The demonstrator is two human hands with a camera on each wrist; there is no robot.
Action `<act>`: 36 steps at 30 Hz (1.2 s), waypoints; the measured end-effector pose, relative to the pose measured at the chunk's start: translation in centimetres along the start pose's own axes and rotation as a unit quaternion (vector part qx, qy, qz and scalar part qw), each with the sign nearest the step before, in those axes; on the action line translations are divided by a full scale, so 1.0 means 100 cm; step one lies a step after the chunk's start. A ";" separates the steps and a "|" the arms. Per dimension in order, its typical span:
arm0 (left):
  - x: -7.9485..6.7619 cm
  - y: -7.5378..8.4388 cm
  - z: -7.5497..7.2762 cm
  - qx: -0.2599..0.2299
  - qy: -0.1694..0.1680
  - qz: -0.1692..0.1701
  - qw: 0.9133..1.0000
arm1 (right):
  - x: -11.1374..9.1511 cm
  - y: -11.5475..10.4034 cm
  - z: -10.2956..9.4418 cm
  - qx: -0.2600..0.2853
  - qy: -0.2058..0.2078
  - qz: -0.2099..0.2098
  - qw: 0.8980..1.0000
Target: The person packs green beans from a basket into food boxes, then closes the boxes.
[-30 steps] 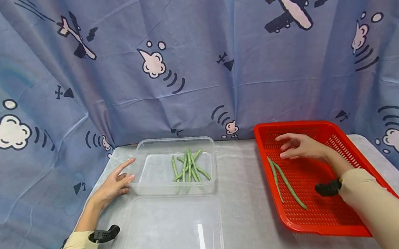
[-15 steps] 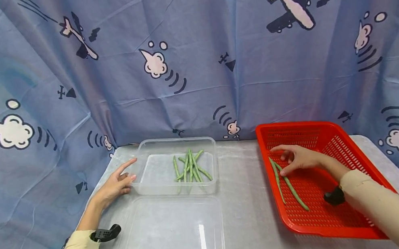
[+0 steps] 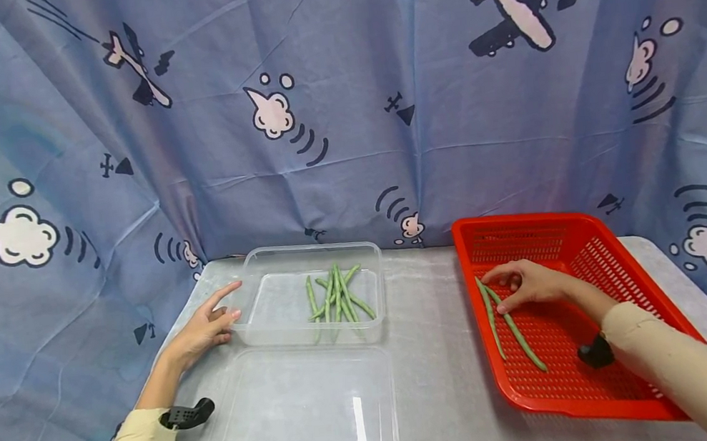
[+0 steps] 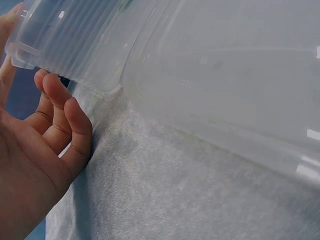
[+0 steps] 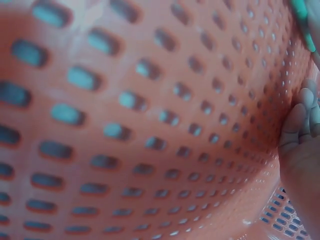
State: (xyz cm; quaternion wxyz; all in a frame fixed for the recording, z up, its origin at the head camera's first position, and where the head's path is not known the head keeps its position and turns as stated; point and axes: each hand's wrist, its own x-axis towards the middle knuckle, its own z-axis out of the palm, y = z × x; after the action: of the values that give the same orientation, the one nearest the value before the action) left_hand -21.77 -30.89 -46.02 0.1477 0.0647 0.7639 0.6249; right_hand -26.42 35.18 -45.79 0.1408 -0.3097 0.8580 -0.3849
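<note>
In the head view my right hand [image 3: 528, 282] reaches into the red basket [image 3: 581, 412], thumb and index finger pinching the upper part of a long green bean [image 3: 523, 343]. A second green bean [image 3: 493, 328] lies just left of it, along the basket's side. The right wrist view shows a bit of green bean [image 5: 303, 22] by the fingers at its right edge. My left hand [image 3: 203, 331] rests its fingertips at the left rim of a clear plastic container [image 3: 313, 332], its other fingers loosely bent. Several green beans [image 3: 338, 297] lie crossed in this container.
A clear flat lid [image 3: 302, 413] lies on the grey-white tabletop [image 3: 432, 356] in front of the container. Behind the table hangs a blue curtain [image 3: 349, 178] printed with planes and clouds.
My right hand has moved left and down onto the longer bean in the basket, and its thumb and index finger have closed about it. The left hand stays at the container.
</note>
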 end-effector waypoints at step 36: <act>0.000 0.001 -0.001 0.009 -0.003 0.001 1.000 | 0.001 -0.010 -0.003 0.108 -0.036 0.036 0.993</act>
State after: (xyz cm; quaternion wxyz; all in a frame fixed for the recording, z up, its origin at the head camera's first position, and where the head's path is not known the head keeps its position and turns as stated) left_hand -21.80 -30.95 -45.91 0.1488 0.0685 0.7691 0.6177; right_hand -26.20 34.83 -44.82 0.2180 -0.2755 0.8165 -0.4582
